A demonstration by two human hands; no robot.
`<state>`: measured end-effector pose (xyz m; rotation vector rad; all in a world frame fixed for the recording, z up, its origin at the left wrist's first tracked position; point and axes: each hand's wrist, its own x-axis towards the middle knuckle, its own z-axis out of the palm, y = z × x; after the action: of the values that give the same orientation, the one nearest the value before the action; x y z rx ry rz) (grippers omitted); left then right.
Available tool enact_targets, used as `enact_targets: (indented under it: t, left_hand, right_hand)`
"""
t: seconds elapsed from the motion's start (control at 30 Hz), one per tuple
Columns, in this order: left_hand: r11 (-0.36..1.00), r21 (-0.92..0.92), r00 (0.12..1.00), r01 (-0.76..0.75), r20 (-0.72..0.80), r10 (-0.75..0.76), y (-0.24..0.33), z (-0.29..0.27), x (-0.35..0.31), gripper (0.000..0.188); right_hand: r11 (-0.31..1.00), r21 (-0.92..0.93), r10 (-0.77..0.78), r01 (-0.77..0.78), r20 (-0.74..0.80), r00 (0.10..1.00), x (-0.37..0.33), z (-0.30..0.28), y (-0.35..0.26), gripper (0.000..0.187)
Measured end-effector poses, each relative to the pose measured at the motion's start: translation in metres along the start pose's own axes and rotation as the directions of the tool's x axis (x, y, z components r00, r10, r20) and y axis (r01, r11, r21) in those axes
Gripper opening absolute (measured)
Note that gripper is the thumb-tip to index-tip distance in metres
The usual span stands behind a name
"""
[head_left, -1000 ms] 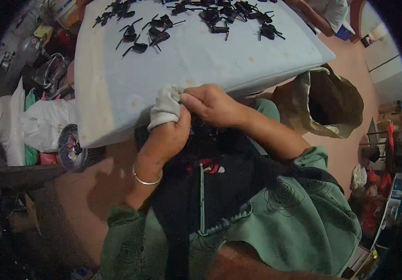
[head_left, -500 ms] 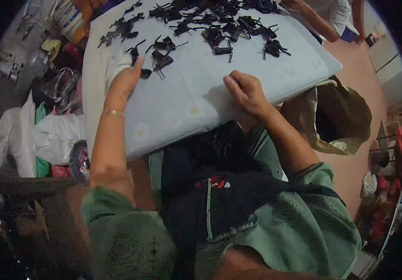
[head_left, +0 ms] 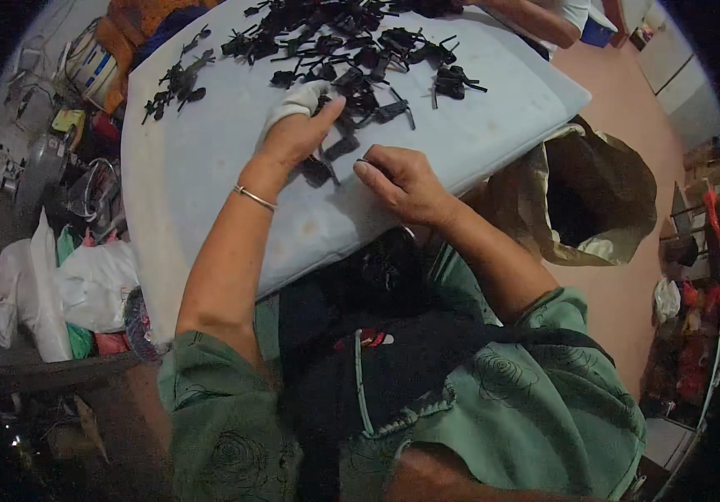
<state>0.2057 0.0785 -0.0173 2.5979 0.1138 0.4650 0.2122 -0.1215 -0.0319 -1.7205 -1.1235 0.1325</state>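
Dozens of black plastic parts point(head_left: 366, 57) lie loose on the white desk point(head_left: 502, 109), seemingly spread within reach. Left hand point(head_left: 297, 130) hovers over some, grip unclear; right hand point(head_left: 408, 186) is curled closed.

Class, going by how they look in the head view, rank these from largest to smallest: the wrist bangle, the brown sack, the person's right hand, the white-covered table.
1. White-covered table
2. Brown sack
3. Right hand
4. Bangle

This ranks apparent size only; distances from the camera differ.
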Motion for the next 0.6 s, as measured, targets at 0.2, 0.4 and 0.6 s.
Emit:
enact_targets:
  t: [0.2,0.4,0.6]
  left_hand:
    - [0.937,-0.336,0.967,0.102,-0.188,-0.172,-0.026,-0.05,-0.012,0.039]
    - [0.779,0.088,0.767,0.621,-0.268,-0.582,-0.16,-0.118,-0.051,0.052]
    - [0.805,-0.133,0.718,0.578,-0.387,-0.579,-0.251,-0.147,-0.03,0.066]
  right_hand:
    - [1.0,0.004,-0.025,0.025,-0.004,1.0,0.001,-0.004,-0.001,0.022]
    - [1.0,0.002,0.005,-0.005,0.017,1.0,-0.002,-0.005,-0.005,0.023]
    - [0.997,-0.071,0.039,-0.032,0.088,0.995,-0.01,-0.015,-0.007,0.017]
